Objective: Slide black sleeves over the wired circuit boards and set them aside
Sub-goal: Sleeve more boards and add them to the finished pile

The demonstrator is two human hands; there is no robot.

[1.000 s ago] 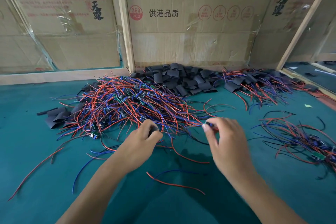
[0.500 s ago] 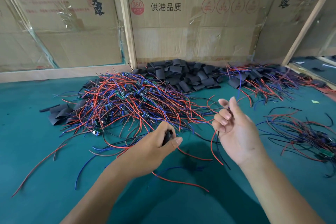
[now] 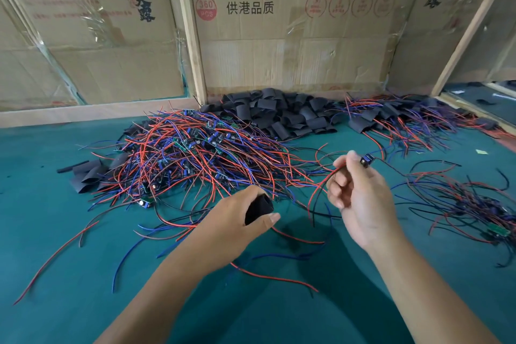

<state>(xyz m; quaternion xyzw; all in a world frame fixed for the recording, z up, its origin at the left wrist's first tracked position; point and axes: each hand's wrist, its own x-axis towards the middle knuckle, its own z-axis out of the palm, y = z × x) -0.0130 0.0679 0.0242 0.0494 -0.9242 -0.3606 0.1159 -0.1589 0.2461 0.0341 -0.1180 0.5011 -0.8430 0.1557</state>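
My left hand grips a black sleeve, its open end facing right. My right hand is raised to the right of it and pinches a small wired circuit board at its fingertips. That board's red and black wires loop down from the hand toward the table. A big tangle of unsleeved wired boards lies beyond my left hand. Behind it sits a heap of loose black sleeves.
A green mat covers the table. Sleeved boards lie in a pile at the back right, and another wire bundle sits at the right. A few flat sleeves lie at the left. Cardboard walls close the back.
My right hand lifted a board out of the tangle and turned palm-up with it. My left hand drew back toward me, and the black sleeve in it now shows.
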